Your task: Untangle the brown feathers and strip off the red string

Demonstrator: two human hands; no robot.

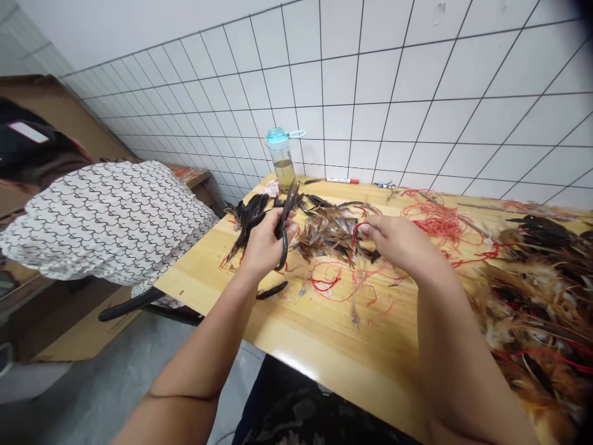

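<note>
My left hand (269, 242) is closed around a pair of scissors (283, 235) with dark handles, its blades pointing up and away from me. To the right, my right hand (388, 236) pinches a red string (356, 238) between thumb and fingers. Between the two hands lies a pile of brown feathers (325, 232) on the wooden table. A bunch of black feathers (250, 216) rests just left of my left hand. Loose red strings (327, 281) and a single dark feather (272, 290) lie nearer to me.
A bottle with a turquoise lid (281, 154) stands by the tiled wall. A red-and-white marker (341, 180) lies along the table's back edge. Tangled red string (438, 222) and a large heap of feathers (542, 309) cover the right side. Another person in a patterned top (111, 216) is at the left.
</note>
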